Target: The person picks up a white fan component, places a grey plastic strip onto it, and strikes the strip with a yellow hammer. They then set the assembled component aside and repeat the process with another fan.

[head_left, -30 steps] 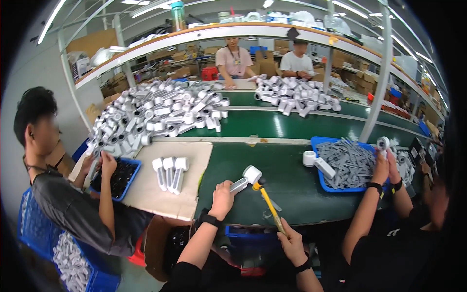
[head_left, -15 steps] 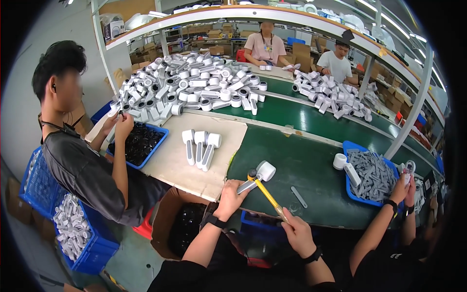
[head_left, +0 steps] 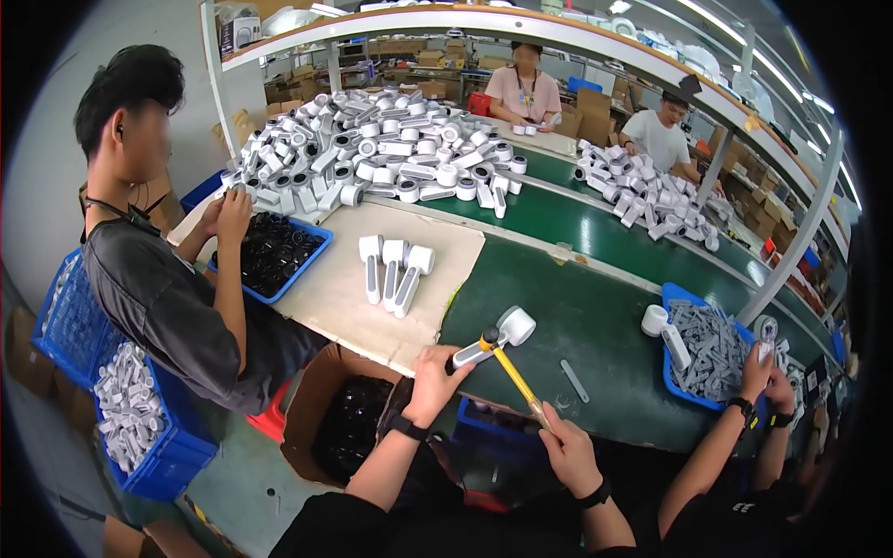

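My left hand [head_left: 434, 379] closes around the handle end of a white round-headed handheld device [head_left: 517, 325], which lies on the green table with its head pointing away from me. A small mallet [head_left: 519, 378] with a yellow handle is gripped in my right hand [head_left: 571, 458]. Its black-and-yellow head is over the device's handle, close to the round head; whether it touches cannot be made out. A loose grey strip [head_left: 574, 381] lies on the table to the right of the mallet. Three similar white devices [head_left: 394, 277] rest side by side on the beige board to the left.
A large heap of white devices [head_left: 372, 153] fills the far left. At right stands a blue tray [head_left: 672, 367] of grey strips, a white device at its edge. A person on the left works over a tray of black parts [head_left: 270, 251]; another person's hands [head_left: 763, 383] are at right.
The whole view has shifted slightly. The mallet's head sits a little lower against the device's handle. The hands of the person at right have moved.
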Available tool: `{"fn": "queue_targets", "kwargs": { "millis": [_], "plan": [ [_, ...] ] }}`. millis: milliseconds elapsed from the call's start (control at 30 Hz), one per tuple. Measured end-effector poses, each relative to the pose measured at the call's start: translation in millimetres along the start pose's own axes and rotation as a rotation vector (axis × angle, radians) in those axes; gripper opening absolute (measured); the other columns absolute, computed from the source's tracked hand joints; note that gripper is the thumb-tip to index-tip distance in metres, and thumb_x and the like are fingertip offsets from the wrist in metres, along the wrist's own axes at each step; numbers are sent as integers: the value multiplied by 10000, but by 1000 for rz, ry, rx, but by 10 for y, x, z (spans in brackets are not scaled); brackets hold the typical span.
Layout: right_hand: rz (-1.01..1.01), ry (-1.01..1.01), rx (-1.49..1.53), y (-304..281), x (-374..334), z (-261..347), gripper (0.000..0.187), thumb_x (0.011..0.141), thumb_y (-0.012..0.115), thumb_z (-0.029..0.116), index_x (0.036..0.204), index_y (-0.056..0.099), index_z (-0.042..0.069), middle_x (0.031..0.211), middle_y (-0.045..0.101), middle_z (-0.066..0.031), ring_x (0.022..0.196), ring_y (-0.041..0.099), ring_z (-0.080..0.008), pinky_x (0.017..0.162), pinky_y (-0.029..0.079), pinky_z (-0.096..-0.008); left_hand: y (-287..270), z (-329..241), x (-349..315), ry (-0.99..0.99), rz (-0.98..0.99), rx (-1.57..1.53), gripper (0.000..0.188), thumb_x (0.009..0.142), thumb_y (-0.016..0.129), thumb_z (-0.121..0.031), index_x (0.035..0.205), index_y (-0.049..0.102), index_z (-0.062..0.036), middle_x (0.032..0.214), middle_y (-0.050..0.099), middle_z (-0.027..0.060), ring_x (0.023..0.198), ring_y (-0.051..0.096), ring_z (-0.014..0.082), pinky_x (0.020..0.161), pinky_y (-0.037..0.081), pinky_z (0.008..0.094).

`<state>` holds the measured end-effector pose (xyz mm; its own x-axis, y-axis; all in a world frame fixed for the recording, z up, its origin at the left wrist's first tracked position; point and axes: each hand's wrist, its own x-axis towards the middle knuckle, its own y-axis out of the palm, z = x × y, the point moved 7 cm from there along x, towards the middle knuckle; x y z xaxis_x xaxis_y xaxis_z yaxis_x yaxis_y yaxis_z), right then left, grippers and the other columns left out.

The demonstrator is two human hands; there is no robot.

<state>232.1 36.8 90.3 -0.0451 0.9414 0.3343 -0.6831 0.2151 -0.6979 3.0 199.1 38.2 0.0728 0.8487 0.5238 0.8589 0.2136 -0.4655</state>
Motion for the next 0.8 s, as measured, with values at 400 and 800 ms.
{"fn": "queue_targets", "kwargs": {
  "millis": [400, 800],
  "plan": [
    [59, -65, 42, 73, 54, 273, 508, 904, 669, 87, 1399, 558, 115, 886, 634, -135, 732, 641, -307, 654, 510, -359, -55, 57, -134, -42, -85, 77, 309, 710, 856, -235, 945, 746, -67, 907, 658, 83, 1018, 542, 301, 906, 383, 412],
    [101, -52, -20, 164, 2, 258, 490, 906, 669, 127, 1386, 573, 130, 794, 602, -129, 666, 618, -330, 588, 488, -416, -52, 61, -157, 0, -137, 116, 303, 679, 847, -202, 906, 705, -58, 926, 646, 95, 1008, 540, 309, 883, 389, 417]
  ]
}}
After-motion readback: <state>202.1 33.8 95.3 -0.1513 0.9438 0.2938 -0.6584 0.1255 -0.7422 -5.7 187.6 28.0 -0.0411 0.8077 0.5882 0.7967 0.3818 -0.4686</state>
